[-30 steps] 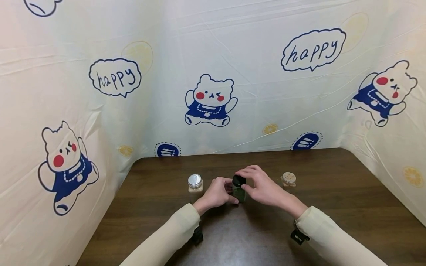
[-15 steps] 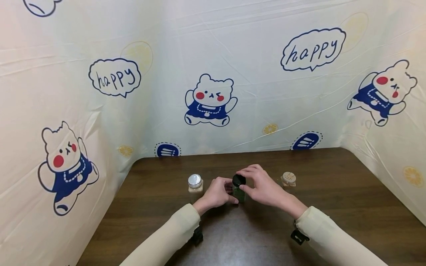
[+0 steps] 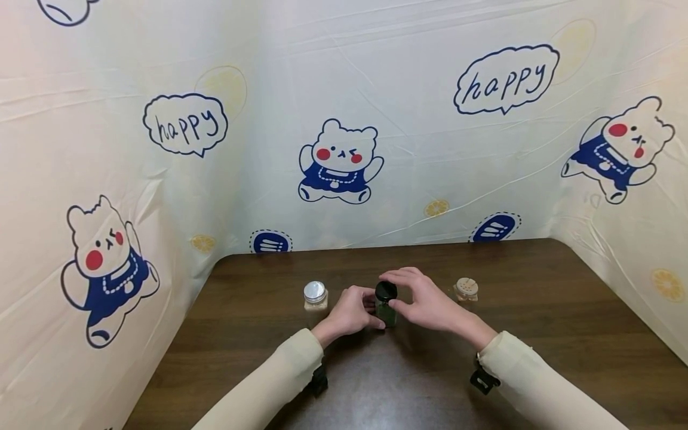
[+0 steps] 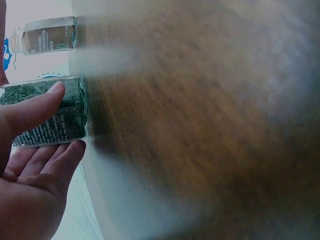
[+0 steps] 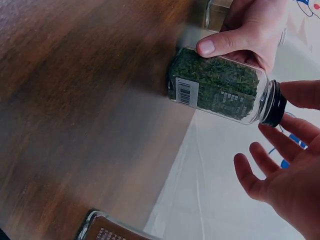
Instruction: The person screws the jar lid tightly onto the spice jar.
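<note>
A clear glass spice jar (image 5: pixel 215 87) of dried green herbs stands upright on the wooden table. My left hand (image 3: pixel 352 312) grips its lower body, with the thumb (image 4: pixel 45 107) across the near side and the fingers behind. On top is a black lid (image 3: pixel 386 291). My right hand (image 3: pixel 427 301) pinches this lid between thumb and index finger, while its other fingers (image 5: pixel 242 170) are spread away from the jar. From the head view, the left fingers are partly hidden behind the jar.
A jar with a silver lid (image 3: pixel 315 292) and pale contents stands left of my left hand. Beyond my right hand is another jar with a pale, perforated top (image 3: pixel 466 289). A printed cloth (image 3: pixel 344 71) encloses the table (image 3: pixel 242 358) at the back and sides.
My right thumb and fingers have shifted very slightly about the black lid. My left hand and the jars have stayed in place.
</note>
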Available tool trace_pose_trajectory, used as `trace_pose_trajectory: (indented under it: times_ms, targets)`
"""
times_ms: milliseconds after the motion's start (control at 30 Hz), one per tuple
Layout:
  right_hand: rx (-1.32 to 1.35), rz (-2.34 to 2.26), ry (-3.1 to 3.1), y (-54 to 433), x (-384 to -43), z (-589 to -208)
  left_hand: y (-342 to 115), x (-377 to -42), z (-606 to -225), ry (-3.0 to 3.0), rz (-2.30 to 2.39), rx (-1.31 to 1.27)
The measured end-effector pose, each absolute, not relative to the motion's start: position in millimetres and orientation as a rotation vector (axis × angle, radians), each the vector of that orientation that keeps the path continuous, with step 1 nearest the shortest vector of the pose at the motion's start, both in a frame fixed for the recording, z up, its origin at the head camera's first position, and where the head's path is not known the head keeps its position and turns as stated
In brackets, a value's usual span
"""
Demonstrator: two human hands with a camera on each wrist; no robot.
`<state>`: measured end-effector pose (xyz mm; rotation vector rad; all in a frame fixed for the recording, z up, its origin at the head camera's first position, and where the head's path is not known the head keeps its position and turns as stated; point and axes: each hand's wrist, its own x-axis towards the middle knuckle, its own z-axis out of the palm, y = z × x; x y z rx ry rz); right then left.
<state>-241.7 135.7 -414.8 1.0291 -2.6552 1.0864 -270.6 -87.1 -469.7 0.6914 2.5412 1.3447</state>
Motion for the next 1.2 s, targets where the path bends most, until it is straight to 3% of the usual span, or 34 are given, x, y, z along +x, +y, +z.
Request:
trace_pose_trajectory:
  times_ms: [1200]
  targets:
    - [1.033, 1.008, -2.659, 132.4, -241.7, -414.7, -88.0, -271.0, -470.1, 2.521, 1.373, 0.7]
